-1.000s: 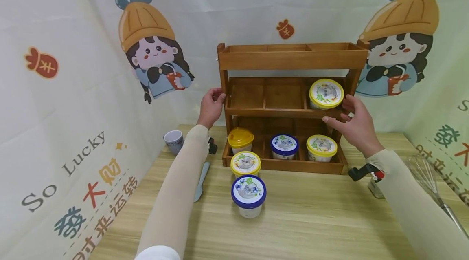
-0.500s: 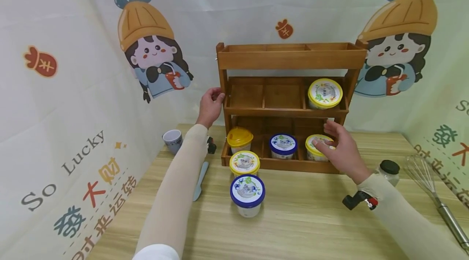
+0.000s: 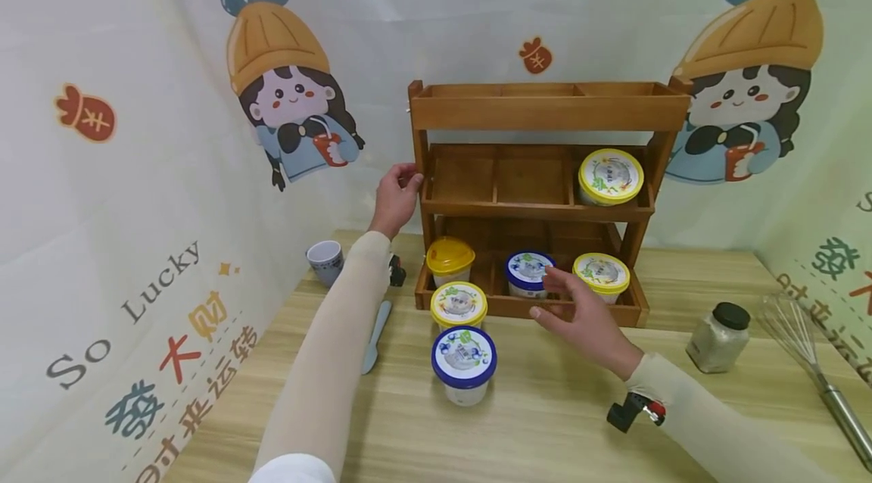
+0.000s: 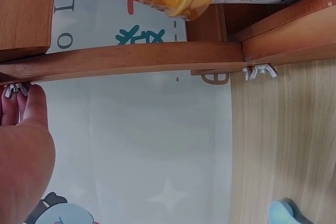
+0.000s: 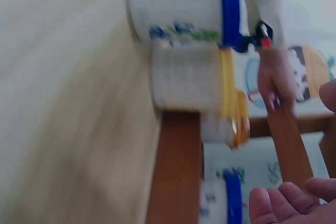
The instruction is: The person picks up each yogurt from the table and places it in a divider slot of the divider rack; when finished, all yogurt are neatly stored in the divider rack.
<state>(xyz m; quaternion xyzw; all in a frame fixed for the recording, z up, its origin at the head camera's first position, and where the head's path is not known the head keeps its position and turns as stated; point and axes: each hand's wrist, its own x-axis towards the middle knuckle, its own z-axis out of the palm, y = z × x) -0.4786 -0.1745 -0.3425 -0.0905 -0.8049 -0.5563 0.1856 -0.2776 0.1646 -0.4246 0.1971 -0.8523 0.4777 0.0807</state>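
At the left post of a brown wooden rack (image 3: pixel 545 113), my left hand (image 3: pixel 397 199) holds on, its thumb and fingers around a metal wing nut (image 4: pixel 16 89). My right hand (image 3: pixel 589 320) is empty with its fingers spread, in front of the bottom tier. Its fingertips overlap the blue-lidded tub (image 3: pixel 527 271) in the middle compartment. A yellow-lidded tub (image 3: pixel 602 275) sits in the right compartment, and an orange-lidded cup (image 3: pixel 450 260) in the left one. Before the rack stand another yellow-lidded tub (image 3: pixel 459 303) and a nearer blue-lidded tub (image 3: pixel 465 362).
One more yellow-lidded tub (image 3: pixel 611 176) sits at the right of the middle tier. A patterned cup (image 3: pixel 325 262) and a pale blue spatula (image 3: pixel 376 338) lie to the left. On the right are a black-capped jar (image 3: pixel 719 338) and a whisk (image 3: pixel 817 369).
My right hand has moved left and down, from beside the middle tier's yellow-lidded tub, past the bottom yellow-lidded tub, to the blue-lidded one. My left hand has stayed at the post.
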